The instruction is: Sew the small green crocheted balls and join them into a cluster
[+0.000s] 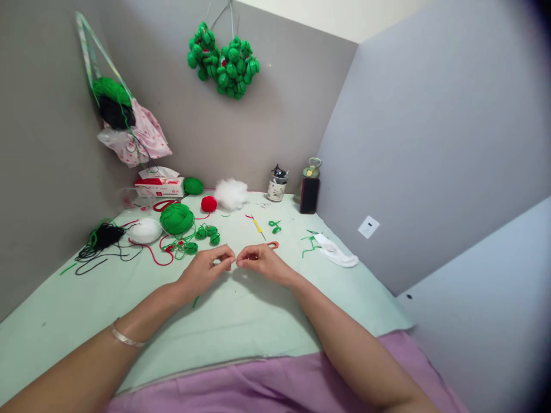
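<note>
My left hand (pixel 207 269) and my right hand (pixel 266 264) meet over the middle of the table, fingertips almost touching. Each is closed in a pinch between thumb and forefinger. Anything held between the fingertips is too small to make out. Just beyond the right hand lies an orange-handled tool (pixel 272 245), partly hidden by it. A crochet hook with a yellow handle (pixel 257 225) rests farther back. Beyond the left hand are small green crocheted pieces (pixel 208 232) with loose yarn ends. A curled green crocheted piece (pixel 275 226) lies right of the hook.
Green (pixel 177 218), white (pixel 145 230) and red yarn balls (pixel 209 203) stand back left, near black yarn (pixel 109 236) and red-handled scissors (pixel 166 205). White stuffing (pixel 231 194), a tissue box (pixel 160 187), a pen cup (pixel 276 188) and a phone (pixel 309 195) line the wall. White cloth (pixel 338 251) lies right.
</note>
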The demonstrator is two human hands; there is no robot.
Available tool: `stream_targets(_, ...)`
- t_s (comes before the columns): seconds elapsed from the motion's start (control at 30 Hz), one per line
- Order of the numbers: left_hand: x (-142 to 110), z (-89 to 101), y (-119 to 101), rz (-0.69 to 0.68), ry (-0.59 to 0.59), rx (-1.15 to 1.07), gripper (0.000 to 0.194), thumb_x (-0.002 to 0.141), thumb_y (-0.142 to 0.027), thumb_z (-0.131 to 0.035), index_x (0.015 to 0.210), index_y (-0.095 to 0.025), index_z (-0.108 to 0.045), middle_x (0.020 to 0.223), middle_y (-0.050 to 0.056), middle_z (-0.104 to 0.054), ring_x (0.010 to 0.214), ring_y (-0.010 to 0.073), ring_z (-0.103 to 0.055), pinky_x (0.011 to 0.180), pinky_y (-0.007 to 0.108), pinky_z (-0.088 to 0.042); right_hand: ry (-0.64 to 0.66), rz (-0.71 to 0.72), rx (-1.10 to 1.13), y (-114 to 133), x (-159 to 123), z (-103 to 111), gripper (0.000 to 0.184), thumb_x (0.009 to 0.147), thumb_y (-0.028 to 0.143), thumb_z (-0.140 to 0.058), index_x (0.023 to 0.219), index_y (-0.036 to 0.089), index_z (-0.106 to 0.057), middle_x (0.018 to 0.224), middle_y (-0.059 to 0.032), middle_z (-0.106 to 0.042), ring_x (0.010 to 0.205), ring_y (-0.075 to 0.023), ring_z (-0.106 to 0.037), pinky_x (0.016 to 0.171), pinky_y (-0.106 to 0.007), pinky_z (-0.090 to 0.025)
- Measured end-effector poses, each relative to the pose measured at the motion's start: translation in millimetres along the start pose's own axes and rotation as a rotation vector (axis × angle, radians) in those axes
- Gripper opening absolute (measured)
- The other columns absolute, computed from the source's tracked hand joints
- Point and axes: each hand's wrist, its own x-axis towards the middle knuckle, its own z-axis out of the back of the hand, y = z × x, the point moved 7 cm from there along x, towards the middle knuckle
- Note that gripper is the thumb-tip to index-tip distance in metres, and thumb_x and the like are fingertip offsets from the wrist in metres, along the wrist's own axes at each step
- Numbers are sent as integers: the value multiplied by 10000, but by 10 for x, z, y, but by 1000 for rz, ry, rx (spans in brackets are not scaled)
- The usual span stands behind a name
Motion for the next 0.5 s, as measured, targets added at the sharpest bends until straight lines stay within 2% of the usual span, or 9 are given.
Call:
stream_targets(0.13, 5, -7, -2, -1, 17, 1, 252, 923, -403, -506, 848, -198, -631, 739, -8, -619, 735, 164, -560, 665, 265, -413, 43, 20, 17, 2, -6, -36, 180, 795, 318, -653, 801, 139, -679, 643, 29, -537, 612, -95, -418, 575, -241, -295)
stream_targets(0.2, 17, 92, -5, -4, -21, 31, 267, 924, -412, -503, 817, -199, -622, 730, -6, -619, 733, 168, -558, 693, 279, -418, 32, 23, 9, 3, -5, -26, 169, 800, 308, -638, 797, 142, -672, 647, 27, -545, 616, -96, -424, 588, -242, -306)
stream_targets(0.27, 28, 315, -2, -17, -148, 70, 283, 925, -421, -497, 782, -200, -602, 733, 0, -617, 748, 175, -563, 742, 299, -428, -4, 6, -10, -9, 1, 1, 155, 801, 296, -627, 788, 145, -662, 649, 25, -550, 610, -96, -423, 596, -244, -318)
stream_targets(0.4, 10, 876, 139, 15, -466, 77, 225, 899, -430, -536, 922, -219, -611, 857, 20, -649, 838, 201, -603, 821, 340, -461, -90, -11, -11, -43, 27, 57, 151, 793, 302, -621, 772, 155, -648, 685, 7, -590, 612, -106, -454, 607, -252, -357)
stream_targets(0.5, 12, 1065, 283, 26, -555, 119, 228, 876, -415, -553, 979, -229, -636, 983, 45, -673, 949, 234, -623, 917, 397, -473, -159, -4, -45, -98, 70, 148, 149, 796, 307, -609, 781, 166, -652, 729, -8, -634, 653, -128, -526, 641, -260, -407)
